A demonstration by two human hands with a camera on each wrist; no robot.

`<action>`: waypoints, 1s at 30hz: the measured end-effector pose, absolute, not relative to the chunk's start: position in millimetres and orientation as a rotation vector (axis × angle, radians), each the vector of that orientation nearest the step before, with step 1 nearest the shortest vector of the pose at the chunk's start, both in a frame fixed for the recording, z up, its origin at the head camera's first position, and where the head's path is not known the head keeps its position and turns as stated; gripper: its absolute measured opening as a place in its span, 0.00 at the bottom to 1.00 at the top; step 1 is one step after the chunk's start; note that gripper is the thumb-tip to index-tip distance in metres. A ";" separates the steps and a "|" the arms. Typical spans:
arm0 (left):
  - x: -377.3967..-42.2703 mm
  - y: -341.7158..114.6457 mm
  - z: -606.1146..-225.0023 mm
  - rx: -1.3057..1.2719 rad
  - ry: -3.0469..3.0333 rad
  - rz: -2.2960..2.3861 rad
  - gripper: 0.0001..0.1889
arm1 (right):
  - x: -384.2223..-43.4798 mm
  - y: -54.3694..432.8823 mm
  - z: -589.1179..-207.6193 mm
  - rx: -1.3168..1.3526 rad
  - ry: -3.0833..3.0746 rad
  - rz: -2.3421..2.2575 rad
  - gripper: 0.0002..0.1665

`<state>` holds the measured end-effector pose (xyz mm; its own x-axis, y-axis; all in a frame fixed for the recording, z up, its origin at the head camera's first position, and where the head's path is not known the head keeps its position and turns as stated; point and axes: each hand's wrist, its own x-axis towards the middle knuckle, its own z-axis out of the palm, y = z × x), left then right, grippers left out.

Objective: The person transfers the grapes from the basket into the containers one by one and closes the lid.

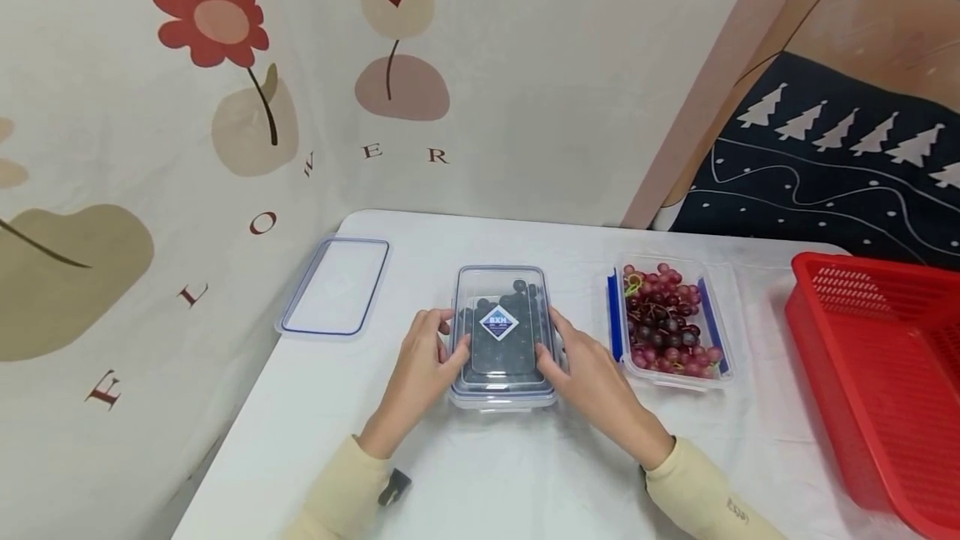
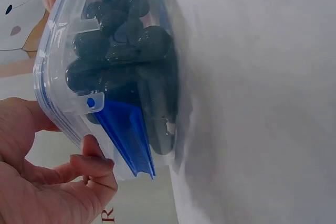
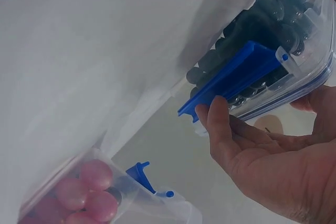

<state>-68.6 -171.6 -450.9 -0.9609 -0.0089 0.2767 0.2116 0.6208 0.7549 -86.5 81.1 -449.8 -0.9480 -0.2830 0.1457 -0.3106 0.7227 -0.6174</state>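
Observation:
A clear plastic container (image 1: 495,401) of dark grapes (image 2: 113,85) stands in the middle of the table, covered by a clear lid (image 1: 501,280) with a blue seal and a diamond label. My left hand (image 1: 417,365) holds its left side, thumb on the lid's edge, other fingers curled by the blue side clasp (image 2: 125,135). On the right side my right hand (image 1: 592,377) grips the lid's edge with its thumb on top. Its fingertips touch the other blue clasp (image 3: 236,80). Both clasps hang flared outward from the wall.
To the right, an uncovered clear container (image 1: 722,290) holds red and dark grapes (image 1: 663,319), its blue clasps folded out. A red plastic basket (image 1: 817,365) stands at the far right. Another clear lid (image 1: 330,286) with a blue seal lies at the table's left edge.

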 end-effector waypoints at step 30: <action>-67.8 -174.4 -457.0 -0.045 -2.723 -1.456 0.24 | -99.1 74.0 -457.6 0.312 -2.852 1.337 0.37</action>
<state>-67.8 -174.4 -457.0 -0.9982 0.0002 0.0607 0.0506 0.5553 0.8301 -99.1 74.0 -457.6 -0.9803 -0.1878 0.0617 -0.1676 0.6238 -0.7634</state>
